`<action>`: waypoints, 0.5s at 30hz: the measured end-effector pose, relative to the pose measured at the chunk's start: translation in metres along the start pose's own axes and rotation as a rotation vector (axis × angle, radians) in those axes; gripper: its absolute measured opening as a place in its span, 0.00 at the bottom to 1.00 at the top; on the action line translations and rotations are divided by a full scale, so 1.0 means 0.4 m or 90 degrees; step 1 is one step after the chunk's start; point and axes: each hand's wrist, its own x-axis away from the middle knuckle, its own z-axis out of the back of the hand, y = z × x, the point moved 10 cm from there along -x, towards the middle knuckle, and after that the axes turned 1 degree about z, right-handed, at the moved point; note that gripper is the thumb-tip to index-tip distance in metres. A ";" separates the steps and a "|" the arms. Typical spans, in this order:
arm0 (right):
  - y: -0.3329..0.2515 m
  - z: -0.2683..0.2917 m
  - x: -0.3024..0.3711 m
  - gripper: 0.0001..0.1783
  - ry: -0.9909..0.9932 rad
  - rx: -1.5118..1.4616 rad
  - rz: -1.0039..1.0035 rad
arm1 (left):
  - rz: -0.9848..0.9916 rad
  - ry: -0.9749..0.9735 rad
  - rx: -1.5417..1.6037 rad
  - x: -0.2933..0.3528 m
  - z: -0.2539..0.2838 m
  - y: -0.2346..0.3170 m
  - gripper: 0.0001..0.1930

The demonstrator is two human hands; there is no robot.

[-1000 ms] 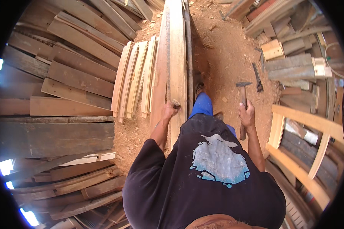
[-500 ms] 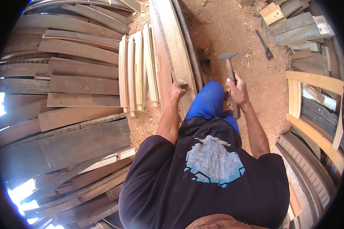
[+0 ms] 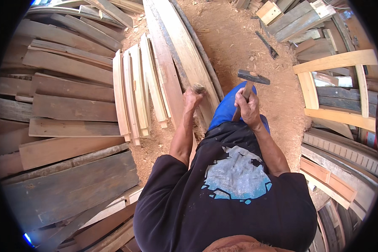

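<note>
My left hand [image 3: 192, 101] is closed around a stubby, worn wooden tool handle [image 3: 198, 88], seen nearly end-on. What lies below that handle is hidden. The fist rests over a long pale timber beam [image 3: 185, 46] running away from me. To the right, my right hand [image 3: 248, 110] grips a hammer [image 3: 253, 77] by its wooden handle, the dark metal head upward above my blue-clad knee. The hammer head is apart from the tool handle in my left hand.
Several pale machined strips [image 3: 136, 90] lie left of the beam. Stacked dark boards [image 3: 75, 105] fill the left side. Wood shavings cover the brown ground [image 3: 231, 38], where a dark hand saw [image 3: 266, 45] lies. A pale wooden frame [image 3: 336, 113] leans at right.
My right hand has moved left with the hammer, whose head has turned and come closer to my left hand. The left hand keeps its hold. The whole view has shifted somewhat.
</note>
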 end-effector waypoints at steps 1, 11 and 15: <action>-0.008 -0.005 0.025 0.09 -0.017 0.036 -0.021 | -0.077 -0.023 0.045 -0.011 -0.007 -0.002 0.25; 0.048 0.013 0.129 0.11 -0.002 0.076 -0.032 | -0.125 0.062 0.267 0.134 0.284 0.316 0.27; -0.006 0.044 0.097 0.13 0.025 0.113 -0.037 | -0.175 0.017 0.363 0.107 0.278 0.410 0.20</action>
